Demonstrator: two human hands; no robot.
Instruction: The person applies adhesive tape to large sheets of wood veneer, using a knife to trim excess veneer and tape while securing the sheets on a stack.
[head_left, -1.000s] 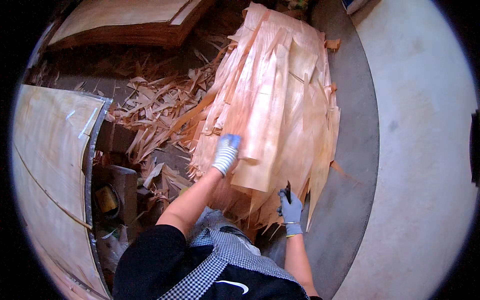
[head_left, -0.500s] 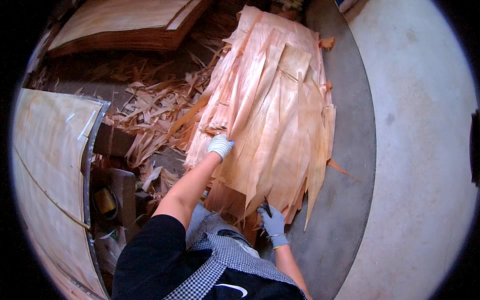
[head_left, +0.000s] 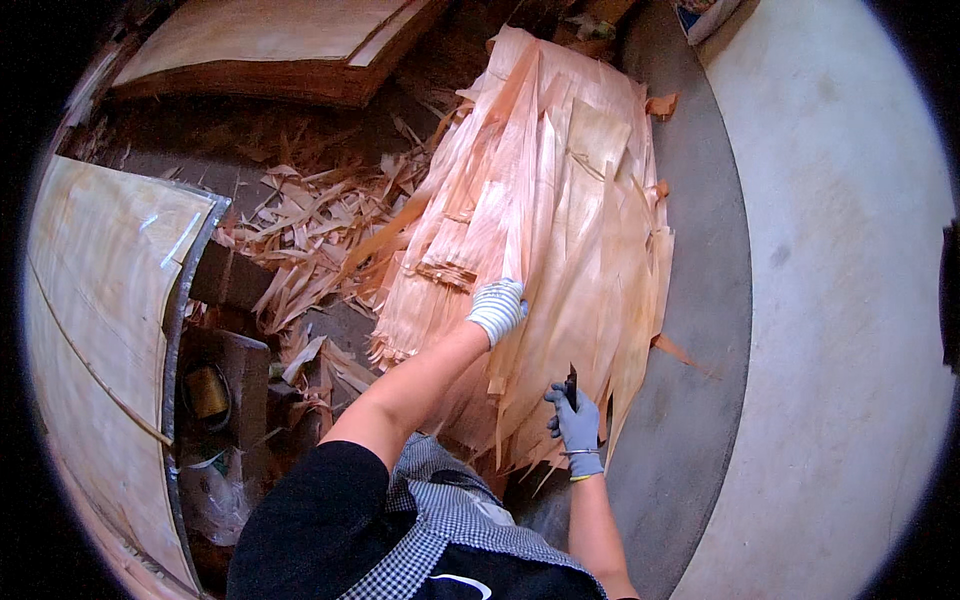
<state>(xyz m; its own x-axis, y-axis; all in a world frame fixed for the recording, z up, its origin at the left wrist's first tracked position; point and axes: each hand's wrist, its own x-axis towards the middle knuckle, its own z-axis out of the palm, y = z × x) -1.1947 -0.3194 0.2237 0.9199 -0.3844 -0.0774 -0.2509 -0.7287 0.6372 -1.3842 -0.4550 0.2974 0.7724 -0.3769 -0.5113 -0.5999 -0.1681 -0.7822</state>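
Note:
A long heap of thin, pinkish-tan wood veneer sheets point(head_left: 590, 300) stretches out in front of me, its ends ragged and split into points. My left hand point(head_left: 497, 310), in a white striped glove, is closed on the near end of a veneer strip point(head_left: 522, 215) lying on top of the heap. To its right and closer to me, my right hand point(head_left: 577, 430) wears a grey-blue glove. Its fingers are wrapped round a black utility knife point(head_left: 571, 388) that points away from me, over the near end of the heap.
Loose veneer scraps point(head_left: 300, 230) lie left of the heap. A thick veneer stack point(head_left: 260, 40) stands at the far left; a sheet-topped stack point(head_left: 100, 300) is nearer. Beside that sits a round container point(head_left: 208, 392). Dark grey floor point(head_left: 705, 300) borders pale concrete point(head_left: 840, 300) on the right.
My left hand has moved right, bringing the strip's near end with it. My right hand and the knife have moved away from me and slightly right, over the heap's near end.

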